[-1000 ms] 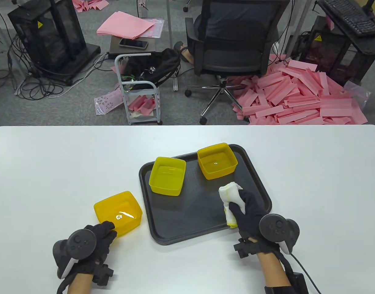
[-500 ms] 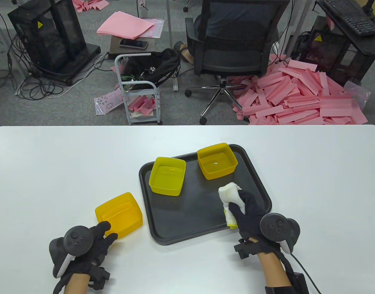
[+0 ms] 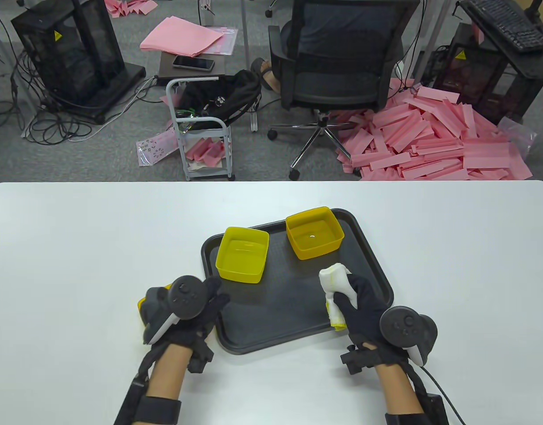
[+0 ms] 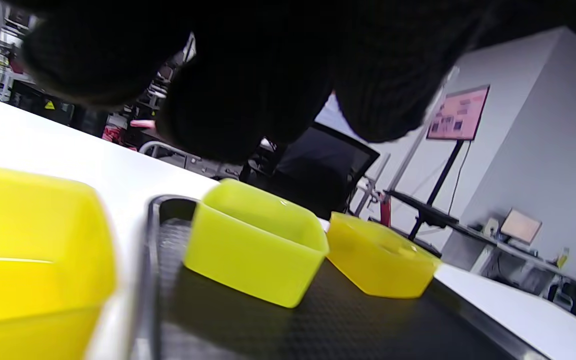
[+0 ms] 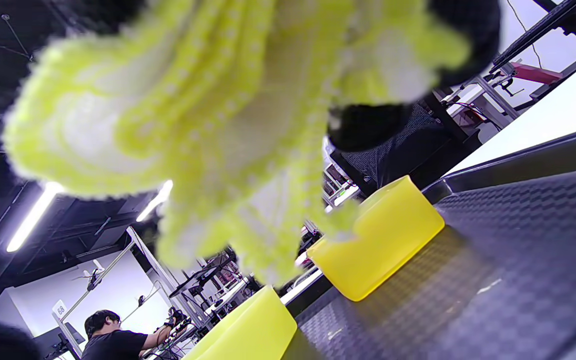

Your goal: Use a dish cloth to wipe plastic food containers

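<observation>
Table view: tray (image 3: 378,276) bore two yellow containers (image 3: 242,253); right hand (image 3: 364,310) gripped dish cloth (image 3: 338,283); left hand (image 3: 191,310) covered third container (image 3: 141,304), finger state unclear.
Left wrist view: third container (image 4: 28,260) beside tray.
Right wrist view: cloth (image 5: 193,125) above tray.

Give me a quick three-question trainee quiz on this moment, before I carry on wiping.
1. True or false: the right hand holds the dish cloth over the tray.
2. How many yellow containers stand on the tray?
3. The third container is: A) on the tray, B) on the table left of the tray, under the left hand, C) on the chair.

Key: 1 true; 2 two, the lime-yellow container and the orange-yellow container; 3 B.
</observation>
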The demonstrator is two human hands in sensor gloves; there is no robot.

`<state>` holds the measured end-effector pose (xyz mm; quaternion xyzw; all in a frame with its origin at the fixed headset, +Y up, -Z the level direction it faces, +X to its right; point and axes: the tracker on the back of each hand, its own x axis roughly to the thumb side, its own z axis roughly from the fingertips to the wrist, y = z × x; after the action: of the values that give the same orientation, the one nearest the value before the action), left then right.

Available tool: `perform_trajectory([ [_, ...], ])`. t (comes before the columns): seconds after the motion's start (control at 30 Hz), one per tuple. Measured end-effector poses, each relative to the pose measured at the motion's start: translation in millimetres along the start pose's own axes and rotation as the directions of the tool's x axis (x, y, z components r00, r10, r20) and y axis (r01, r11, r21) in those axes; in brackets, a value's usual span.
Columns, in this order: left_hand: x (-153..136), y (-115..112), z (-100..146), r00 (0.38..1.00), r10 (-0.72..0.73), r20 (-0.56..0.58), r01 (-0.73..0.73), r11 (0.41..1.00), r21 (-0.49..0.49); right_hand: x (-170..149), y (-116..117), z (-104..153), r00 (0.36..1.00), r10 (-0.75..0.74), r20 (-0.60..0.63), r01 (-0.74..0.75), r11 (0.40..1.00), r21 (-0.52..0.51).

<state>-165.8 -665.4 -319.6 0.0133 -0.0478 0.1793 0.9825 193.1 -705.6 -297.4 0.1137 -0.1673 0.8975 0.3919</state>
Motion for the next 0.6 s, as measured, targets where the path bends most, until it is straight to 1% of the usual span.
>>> perform_trajectory([
  [0.1,21,-16,-23,0.999,-0.039,-0.008,0.038,0.998,-0.053,-1,0,0,1.0,-0.008,-0.002,0.008,1.0,0.009],
  [0.27,39,-46,-56,0.995,-0.095,-0.036,0.089,0.987,-0.135,-1,-2,0,1.0,-0.029,-0.006,0.029,1.0,0.009],
  [0.43,40,-74,-81,0.983,-0.144,-0.118,0.116,0.97,-0.213,-3,-3,-1,0.999,-0.052,-0.013,0.052,0.999,0.014],
  [0.53,37,-88,-90,0.979,-0.114,-0.167,0.066,0.961,-0.269,-5,-3,-2,0.997,-0.071,-0.023,0.071,0.997,0.015],
  [0.6,36,-94,-95,0.972,-0.117,-0.202,0.06,0.961,-0.27,-7,-3,-3,0.996,-0.079,-0.029,0.08,0.997,0.02],
])
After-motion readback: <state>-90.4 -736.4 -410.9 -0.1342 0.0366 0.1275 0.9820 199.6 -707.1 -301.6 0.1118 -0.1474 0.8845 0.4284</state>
